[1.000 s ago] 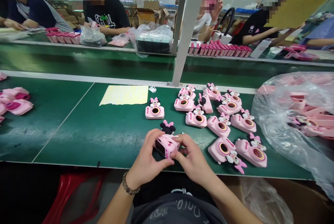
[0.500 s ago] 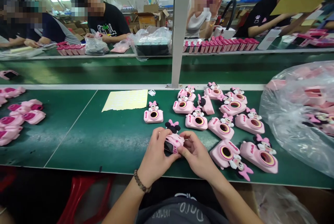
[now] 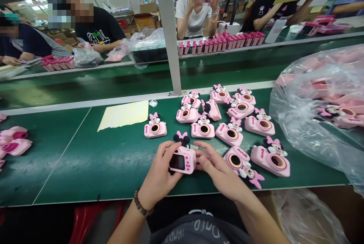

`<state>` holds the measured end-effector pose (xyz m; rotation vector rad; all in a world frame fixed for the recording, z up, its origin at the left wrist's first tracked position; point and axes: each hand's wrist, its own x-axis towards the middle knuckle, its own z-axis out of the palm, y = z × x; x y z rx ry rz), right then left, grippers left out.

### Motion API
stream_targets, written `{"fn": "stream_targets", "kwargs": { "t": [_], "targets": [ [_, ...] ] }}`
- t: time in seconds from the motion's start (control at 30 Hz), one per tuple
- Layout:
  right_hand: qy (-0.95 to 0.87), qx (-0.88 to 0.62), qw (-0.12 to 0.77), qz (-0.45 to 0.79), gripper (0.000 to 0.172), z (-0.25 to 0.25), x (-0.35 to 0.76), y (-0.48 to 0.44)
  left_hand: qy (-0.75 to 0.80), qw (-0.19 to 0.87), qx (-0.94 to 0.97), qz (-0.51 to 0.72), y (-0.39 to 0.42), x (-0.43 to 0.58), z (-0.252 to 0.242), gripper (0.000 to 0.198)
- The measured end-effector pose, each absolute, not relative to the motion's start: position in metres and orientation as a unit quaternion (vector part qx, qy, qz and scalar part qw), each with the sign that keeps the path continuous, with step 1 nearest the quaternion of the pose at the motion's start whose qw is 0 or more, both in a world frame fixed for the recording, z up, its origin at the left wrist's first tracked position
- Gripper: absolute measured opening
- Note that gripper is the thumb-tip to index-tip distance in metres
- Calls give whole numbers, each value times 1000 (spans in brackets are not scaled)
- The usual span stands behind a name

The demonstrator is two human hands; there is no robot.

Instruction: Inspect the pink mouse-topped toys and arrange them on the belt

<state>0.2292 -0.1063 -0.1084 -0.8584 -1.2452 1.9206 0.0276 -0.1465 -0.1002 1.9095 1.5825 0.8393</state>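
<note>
My left hand (image 3: 162,168) is closed around the left side of a pink toy camera (image 3: 190,165), its dark screen and small buttons facing me. A black mouse-ear topper with a pink bow (image 3: 182,137) rises above it. At the camera's right edge, my right hand (image 3: 212,162) has its fingers apart and loosely curved; fingertips are close to or touching the side. A small pale piece (image 3: 194,147) shows by the right index finger; its kind is unclear. Just beyond, a pink camera cover (image 3: 155,129) with a mouse figure stands on the green bench.
Several similar pink covers (image 3: 231,133) lie to the right, beside a clear plastic bag (image 3: 295,122) full of more. A yellow sheet (image 3: 123,114) lies at the left, with pink cameras (image 3: 14,145) farther left. A metal post (image 3: 170,46) stands ahead; co-workers sit across.
The toy camera has turned so its screen and buttons face me more fully. My right thumb has come off its button side, and my view has shifted to the right and tilted.
</note>
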Motion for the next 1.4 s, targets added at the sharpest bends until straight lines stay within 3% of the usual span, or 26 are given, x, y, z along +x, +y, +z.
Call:
{"fn": "stream_targets", "kwargs": {
  "t": [0.1, 0.27, 0.5, 0.7, 0.9, 1.1, 1.27, 1.4],
  "targets": [
    [-342, -317, 361, 807, 51, -113, 227, -111, 567, 284, 687, 355, -148, 33, -95, 72],
    [-220, -240, 319, 890, 84, -127, 204, -127, 539, 275, 711, 359, -146, 49, -84, 73],
    [-170, -211, 314, 910, 75, -134, 202, -128, 492, 286, 767, 297, -136, 45, -71, 78],
    [-166, -193, 305, 918, 89, -137, 199, -132, 466, 269, 756, 373, -136, 52, -77, 72],
    [-147, -192, 336, 910, 69, -126, 205, -128, 435, 326, 741, 393, -130, 47, -82, 74],
    [-167, -226, 390, 877, 36, -120, 217, -117, 460, 370, 724, 358, -128, 51, -90, 72],
    [-142, -175, 394, 891, 50, -113, 223, -120, 453, 341, 723, 394, -123, 62, -85, 71],
    [-145, -181, 408, 883, 53, -86, 235, -103, 460, 238, 740, 430, -120, 68, -82, 78]
  ]
}}
